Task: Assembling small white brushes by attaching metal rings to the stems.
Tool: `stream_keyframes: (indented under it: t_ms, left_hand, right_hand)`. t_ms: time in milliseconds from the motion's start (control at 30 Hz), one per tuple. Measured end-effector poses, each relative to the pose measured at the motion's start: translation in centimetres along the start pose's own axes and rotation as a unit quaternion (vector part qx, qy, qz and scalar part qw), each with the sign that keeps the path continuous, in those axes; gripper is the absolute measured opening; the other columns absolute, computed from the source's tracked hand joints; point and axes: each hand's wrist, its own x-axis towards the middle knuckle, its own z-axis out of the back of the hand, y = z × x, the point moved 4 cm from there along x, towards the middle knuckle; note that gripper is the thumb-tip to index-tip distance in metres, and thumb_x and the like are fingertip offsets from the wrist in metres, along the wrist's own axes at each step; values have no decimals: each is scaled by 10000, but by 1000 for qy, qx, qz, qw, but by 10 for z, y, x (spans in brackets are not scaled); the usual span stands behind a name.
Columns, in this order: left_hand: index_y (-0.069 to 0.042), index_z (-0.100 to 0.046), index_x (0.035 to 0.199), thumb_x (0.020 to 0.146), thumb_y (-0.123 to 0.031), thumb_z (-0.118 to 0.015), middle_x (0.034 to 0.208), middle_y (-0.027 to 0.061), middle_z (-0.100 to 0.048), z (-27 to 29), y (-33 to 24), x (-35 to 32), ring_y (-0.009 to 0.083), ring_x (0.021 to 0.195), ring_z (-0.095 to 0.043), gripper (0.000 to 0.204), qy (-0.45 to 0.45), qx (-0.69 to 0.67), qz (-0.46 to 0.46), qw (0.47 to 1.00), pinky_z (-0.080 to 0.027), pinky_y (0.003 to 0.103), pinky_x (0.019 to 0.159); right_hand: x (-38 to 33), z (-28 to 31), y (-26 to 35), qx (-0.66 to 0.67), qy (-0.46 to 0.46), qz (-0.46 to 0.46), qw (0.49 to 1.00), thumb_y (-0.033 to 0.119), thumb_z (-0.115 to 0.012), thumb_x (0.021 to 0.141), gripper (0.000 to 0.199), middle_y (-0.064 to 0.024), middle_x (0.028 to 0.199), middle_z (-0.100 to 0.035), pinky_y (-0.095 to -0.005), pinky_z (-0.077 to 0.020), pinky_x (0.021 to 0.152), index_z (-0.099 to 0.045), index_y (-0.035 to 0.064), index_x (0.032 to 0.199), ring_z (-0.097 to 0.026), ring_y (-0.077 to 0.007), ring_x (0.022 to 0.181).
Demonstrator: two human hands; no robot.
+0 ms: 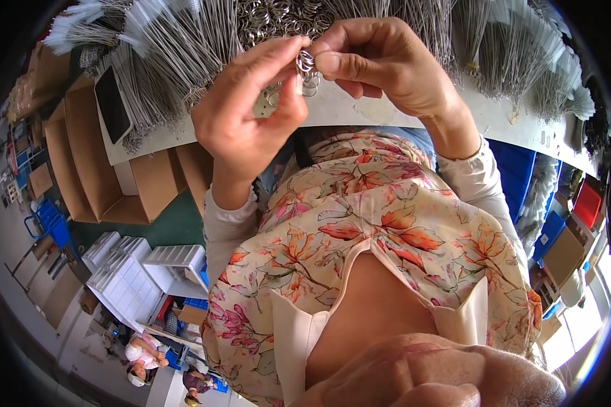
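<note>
Small shiny metal split rings [305, 61] are between the fingertips of both hands, in front of the bench. My left hand [251, 102] holds them from the left, its index fingertip above and its thumb tip below. From the other side, my right hand [387, 64] pinches them between thumb and index finger, the other fingers curled. How many rings are held is hard to make out. Just behind the hands lies a heap of loose metal rings [285, 17]. A few rings lie on the bench under the fingertips.
Bundles of thin wire brushes with white tips [170, 51] line the left of the white bench [170, 139]; more brush bundles [523, 57] line the right. A dark phone [113, 105] lies at the left edge. Open cardboard boxes [108, 163] stand beside it. Two people work far off, lower left.
</note>
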Motion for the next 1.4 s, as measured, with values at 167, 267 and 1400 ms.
stream_keyframes:
  t_ms: [167,267,1400]
  left_hand:
    - [53,-632,1044,749,116,-615,1009,146,-653,-2,8,-5,191,842,-668,302,-51,-103,73,991,-571,258,739]
    - [36,-634,1056,742,100,-641,1011,139,-651,-2,9,-2,191,868,-663,321,2,-67,58,996,-575,262,738]
    - [88,-612,1060,750,141,-605,1030,188,-635,0,20,-4,215,947,-630,315,38,-77,38,996,-558,279,778]
  right_hand:
    - [1,-4,-8,-5,12,31,999,219,-659,863,199,32,671,-566,-175,-357,468,-648,27,916,-496,-25,572]
    - [1,-6,-12,-6,-38,103,994,220,-654,866,203,28,694,-579,-172,-372,480,-645,25,923,-527,-29,602]
    - [7,3,-5,-118,29,15,992,136,-629,876,114,12,727,-609,-173,-411,484,-645,34,925,-558,-41,594]
